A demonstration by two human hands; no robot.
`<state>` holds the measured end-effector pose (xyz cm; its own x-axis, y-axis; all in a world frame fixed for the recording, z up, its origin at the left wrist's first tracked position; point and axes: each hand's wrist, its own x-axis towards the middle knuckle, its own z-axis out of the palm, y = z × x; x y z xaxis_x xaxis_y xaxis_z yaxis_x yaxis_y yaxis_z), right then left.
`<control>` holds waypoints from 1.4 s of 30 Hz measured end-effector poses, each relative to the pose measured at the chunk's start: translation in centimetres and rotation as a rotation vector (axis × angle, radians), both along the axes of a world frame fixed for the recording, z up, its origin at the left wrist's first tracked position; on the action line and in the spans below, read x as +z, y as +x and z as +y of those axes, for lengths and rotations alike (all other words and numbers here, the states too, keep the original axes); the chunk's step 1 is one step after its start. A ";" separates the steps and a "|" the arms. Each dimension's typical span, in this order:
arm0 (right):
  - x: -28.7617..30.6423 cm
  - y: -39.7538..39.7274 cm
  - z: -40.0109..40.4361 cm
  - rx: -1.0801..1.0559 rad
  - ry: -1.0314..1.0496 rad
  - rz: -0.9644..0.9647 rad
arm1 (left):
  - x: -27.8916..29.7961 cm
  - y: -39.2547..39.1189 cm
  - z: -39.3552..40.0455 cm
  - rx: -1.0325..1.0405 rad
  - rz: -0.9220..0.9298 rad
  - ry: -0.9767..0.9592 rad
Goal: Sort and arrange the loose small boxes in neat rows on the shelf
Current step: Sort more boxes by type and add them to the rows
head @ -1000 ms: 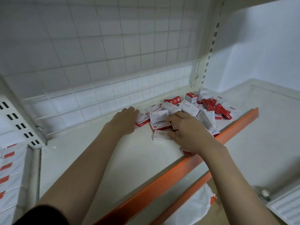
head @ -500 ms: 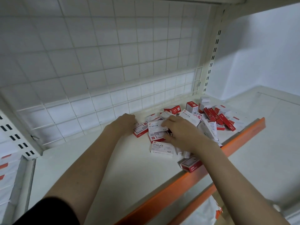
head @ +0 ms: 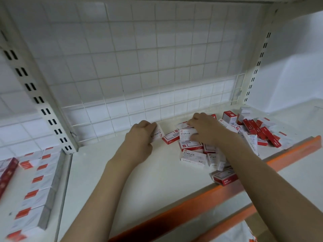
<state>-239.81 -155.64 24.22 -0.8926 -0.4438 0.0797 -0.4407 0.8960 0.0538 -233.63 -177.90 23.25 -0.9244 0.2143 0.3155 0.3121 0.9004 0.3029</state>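
Observation:
A loose heap of small red-and-white staple boxes [head: 192,154] lies on the right half of the white shelf [head: 139,180]. My left hand [head: 139,137] grips one staple box [head: 158,135] and holds it tilted just left of the heap, close to the wire back grid. Over the heap's near-left part, my right hand [head: 206,130] rests with fingers curled round the white box marked STAPLES [head: 187,134]. One box [head: 224,178] sits at the shelf's orange front edge.
A white wire grid [head: 139,75] backs the shelf, with slotted uprights at left [head: 35,95] and right [head: 257,67]. Neat rows of the same boxes [head: 35,186] fill the neighbouring shelf at lower left. The orange front rail [head: 192,206] runs diagonally below my arms.
My left hand has taken hold of a box and lifted it left of the heap. My right hand moved back onto the box marked STAPLES. The camera tilted up.

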 end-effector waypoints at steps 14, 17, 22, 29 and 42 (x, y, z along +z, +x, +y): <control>0.1 0.5 -0.4 -0.002 -0.086 -0.034 | -1.3 7.6 -0.4 0.100 0.118 0.249; 0.0 2.1 -1.1 -0.010 -0.183 -0.053 | -1.4 8.5 -0.8 0.095 0.122 0.290; -0.4 5.6 -3.0 0.016 -0.394 -0.034 | -1.6 9.9 -1.9 0.153 0.157 0.393; -0.8 10.8 -8.8 0.149 -0.517 -0.012 | -2.6 12.7 -6.2 0.184 0.220 0.444; 0.2 19.2 -25.8 0.243 -0.527 -0.086 | -1.1 22.1 -21.1 0.275 0.213 0.418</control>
